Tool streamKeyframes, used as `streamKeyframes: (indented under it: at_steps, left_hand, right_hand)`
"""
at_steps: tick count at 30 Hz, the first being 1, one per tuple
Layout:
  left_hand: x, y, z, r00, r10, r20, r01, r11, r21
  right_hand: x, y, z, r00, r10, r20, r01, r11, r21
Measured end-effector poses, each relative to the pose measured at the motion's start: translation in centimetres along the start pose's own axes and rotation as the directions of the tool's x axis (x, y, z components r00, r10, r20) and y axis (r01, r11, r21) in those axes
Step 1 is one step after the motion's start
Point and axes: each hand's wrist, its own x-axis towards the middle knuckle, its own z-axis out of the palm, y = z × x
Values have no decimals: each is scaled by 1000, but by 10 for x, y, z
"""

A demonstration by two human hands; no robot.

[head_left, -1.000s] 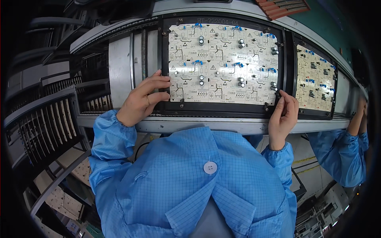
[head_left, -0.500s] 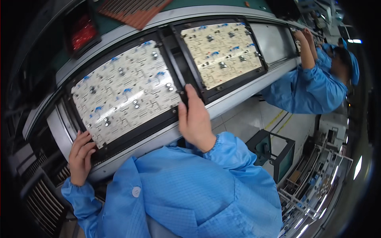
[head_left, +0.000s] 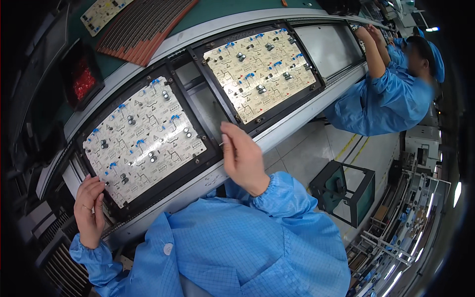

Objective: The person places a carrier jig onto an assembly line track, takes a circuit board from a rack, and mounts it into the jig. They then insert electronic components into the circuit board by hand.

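A white circuit board with blue parts and dark round capacitors lies in a black frame on the metal rails. My left hand, a ring on one finger, is at this frame's lower left corner. Its fingers are loosely bent, the thumb is apart, and the fingertips seem to touch the edge. My right hand hovers by the gap right of the frame, fingers extended together, thumb apart, holding nothing. Beyond the gap lies a second, yellowish circuit board in its own black frame.
Behind the rail are brown-red slatted strips, another circuit board and a dark bin with red pieces. A co-worker in blue reaches over the line at right. On the floor stands a black-framed box.
The gap between the two framed boards has widened. My right hand has come off the frame's edge, and my left hand has shifted slightly left with the frame. The whole view has shifted.
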Motion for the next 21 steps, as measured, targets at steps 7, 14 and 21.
streamKeyframes:
  at_steps: [7, 14, 21]
  left_hand:
    - [29, 4, 4, 996, 72, 57, -74, 997, 35]
    - [46, 12, 17, 987, 140, 82, -143, 989, 44]
    - [45, 12, 21, 992, 97, 86, -102, 994, 50]
  right_hand:
    - [33, 30, -43, 974, -204, -96, 166, 938, -306]
    - [39, 46, -34, 951, -307, 16, 296, 900, -318]
    - [43, 44, -30, 957, -290, 26, 282, 901, -330]
